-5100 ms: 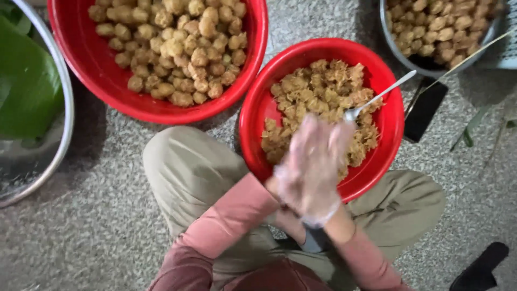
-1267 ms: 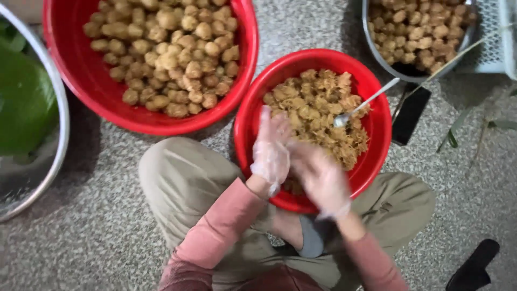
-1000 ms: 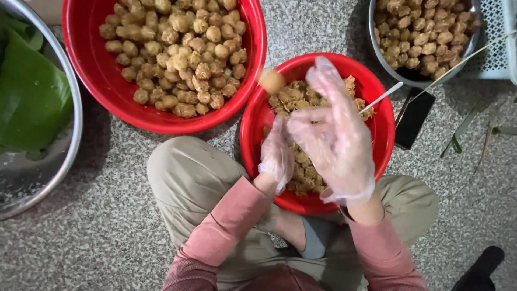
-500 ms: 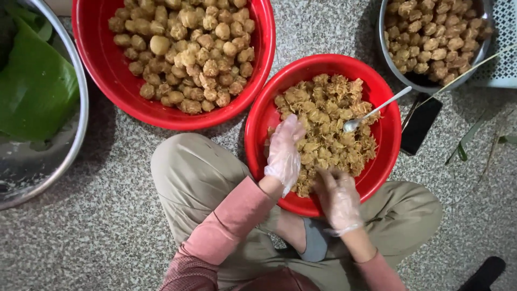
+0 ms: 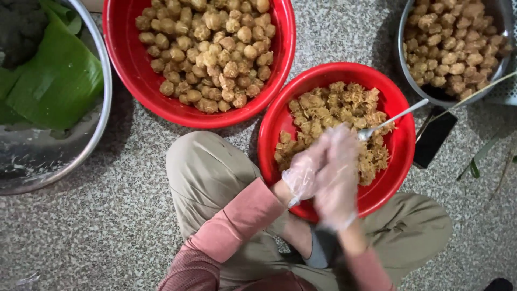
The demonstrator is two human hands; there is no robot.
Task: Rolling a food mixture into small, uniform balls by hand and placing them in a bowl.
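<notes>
My gloved left hand and right hand press together over the red bowl of shredded filling; can't tell what they hold.

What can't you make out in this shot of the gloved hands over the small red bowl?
Head view:
- Whatever the left hand and right hand press between them: motion blur and clear gloves hide it.
- Round steel bowl of brown balls: cut by the top edge.
- Black flat object: too small to identify.

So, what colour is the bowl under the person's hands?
Red: the smaller bowl holding the shredded filling is plain red, seen in the head view.
</notes>
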